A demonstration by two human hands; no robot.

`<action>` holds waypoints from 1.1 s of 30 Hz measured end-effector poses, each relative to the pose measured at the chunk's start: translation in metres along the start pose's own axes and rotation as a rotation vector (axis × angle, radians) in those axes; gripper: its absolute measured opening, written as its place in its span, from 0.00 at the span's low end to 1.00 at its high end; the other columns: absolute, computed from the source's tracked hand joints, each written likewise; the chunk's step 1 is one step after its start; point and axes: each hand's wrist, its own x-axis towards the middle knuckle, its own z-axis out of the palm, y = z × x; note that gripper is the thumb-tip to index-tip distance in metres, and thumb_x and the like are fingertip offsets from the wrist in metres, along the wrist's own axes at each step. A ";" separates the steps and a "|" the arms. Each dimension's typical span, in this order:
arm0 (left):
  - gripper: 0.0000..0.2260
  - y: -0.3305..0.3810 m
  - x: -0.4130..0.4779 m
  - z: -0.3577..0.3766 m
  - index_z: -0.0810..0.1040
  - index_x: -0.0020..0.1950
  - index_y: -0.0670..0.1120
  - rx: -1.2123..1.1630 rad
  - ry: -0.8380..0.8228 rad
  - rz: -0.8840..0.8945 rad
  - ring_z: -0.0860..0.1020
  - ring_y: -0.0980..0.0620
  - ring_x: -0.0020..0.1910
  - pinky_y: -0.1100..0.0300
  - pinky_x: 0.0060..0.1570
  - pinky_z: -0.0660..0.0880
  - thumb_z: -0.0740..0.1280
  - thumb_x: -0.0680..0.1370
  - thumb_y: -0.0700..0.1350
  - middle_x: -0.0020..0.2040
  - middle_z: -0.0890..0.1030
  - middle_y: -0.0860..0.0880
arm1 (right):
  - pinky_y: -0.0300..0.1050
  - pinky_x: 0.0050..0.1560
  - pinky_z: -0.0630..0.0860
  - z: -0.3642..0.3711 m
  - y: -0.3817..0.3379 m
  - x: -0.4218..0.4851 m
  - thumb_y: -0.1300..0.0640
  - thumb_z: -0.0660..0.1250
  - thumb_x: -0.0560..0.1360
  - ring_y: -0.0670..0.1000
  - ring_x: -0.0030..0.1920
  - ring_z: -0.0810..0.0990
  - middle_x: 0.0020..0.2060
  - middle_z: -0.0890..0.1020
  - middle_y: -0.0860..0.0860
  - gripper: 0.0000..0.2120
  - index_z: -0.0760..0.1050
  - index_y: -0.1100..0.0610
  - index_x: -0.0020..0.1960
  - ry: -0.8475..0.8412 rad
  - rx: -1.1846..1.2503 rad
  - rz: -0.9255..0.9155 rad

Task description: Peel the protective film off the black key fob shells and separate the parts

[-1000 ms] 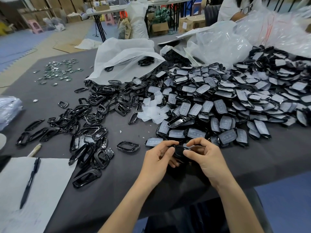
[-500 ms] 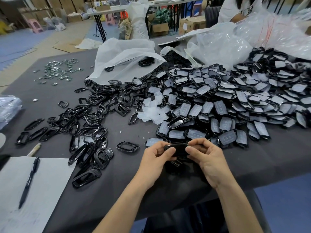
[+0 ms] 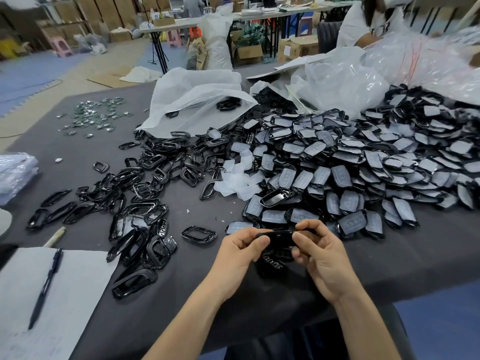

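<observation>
Grey tabletop [image 3: 181,294]: left hand [image 3: 239,253] and right hand [image 3: 319,258] pinch glossy black plastic fob shell [image 3: 279,236], black button insert [image 3: 272,261] newly out below, apparently separated

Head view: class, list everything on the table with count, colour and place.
key fob shell: one, black, held above near edge
filmed shells: many, black under pale film, right
frames: many, glossy black, left of centre
film scraps: small heap, translucent white, centre
metal pieces: many, silver, far left
plastic bags: several, white and clear, far side
paper: one sheet, white, near left
pen: one, black, on paper
left hand: pinches shell's left end
right hand: pinches shell's right end
</observation>
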 end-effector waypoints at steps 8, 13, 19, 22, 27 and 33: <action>0.07 0.015 0.001 0.001 0.82 0.50 0.35 0.101 -0.115 -0.047 0.81 0.54 0.55 0.59 0.54 0.76 0.68 0.76 0.37 0.58 0.83 0.48 | 0.35 0.35 0.76 0.013 -0.013 0.016 0.65 0.71 0.67 0.45 0.31 0.77 0.29 0.77 0.50 0.08 0.74 0.60 0.43 -0.026 -0.172 -0.115; 0.08 0.028 0.007 -0.005 0.83 0.48 0.41 0.153 -0.008 0.017 0.83 0.53 0.43 0.61 0.45 0.80 0.66 0.77 0.32 0.43 0.86 0.47 | 0.33 0.37 0.74 0.030 -0.017 0.043 0.64 0.70 0.73 0.44 0.34 0.79 0.32 0.82 0.49 0.04 0.78 0.58 0.41 -0.021 -0.517 -0.182; 0.12 0.043 0.008 -0.024 0.84 0.41 0.57 0.446 0.184 0.225 0.71 0.61 0.27 0.70 0.31 0.66 0.71 0.75 0.39 0.27 0.76 0.56 | 0.35 0.43 0.75 0.060 -0.025 0.101 0.58 0.71 0.73 0.46 0.40 0.79 0.37 0.82 0.46 0.01 0.81 0.54 0.43 -0.105 -1.176 -0.335; 0.13 0.046 0.004 -0.027 0.84 0.40 0.55 0.304 0.216 0.190 0.78 0.52 0.26 0.65 0.31 0.74 0.69 0.76 0.37 0.27 0.79 0.49 | 0.49 0.56 0.74 0.077 -0.016 0.124 0.55 0.68 0.74 0.54 0.56 0.75 0.50 0.82 0.54 0.10 0.81 0.58 0.53 -0.251 -1.678 -0.308; 0.06 0.049 -0.005 -0.028 0.84 0.38 0.49 0.240 0.279 0.273 0.80 0.40 0.38 0.50 0.47 0.80 0.71 0.74 0.40 0.42 0.86 0.45 | 0.47 0.49 0.76 0.089 -0.008 0.134 0.51 0.70 0.74 0.56 0.54 0.74 0.44 0.79 0.55 0.13 0.77 0.61 0.47 -0.270 -1.956 -0.232; 0.11 0.040 -0.002 -0.016 0.80 0.33 0.46 0.294 0.389 0.209 0.81 0.59 0.46 0.68 0.48 0.75 0.71 0.75 0.38 0.40 0.82 0.53 | 0.52 0.54 0.73 0.096 0.001 0.131 0.65 0.58 0.78 0.61 0.60 0.73 0.57 0.76 0.60 0.11 0.75 0.65 0.58 -0.221 -2.107 -0.301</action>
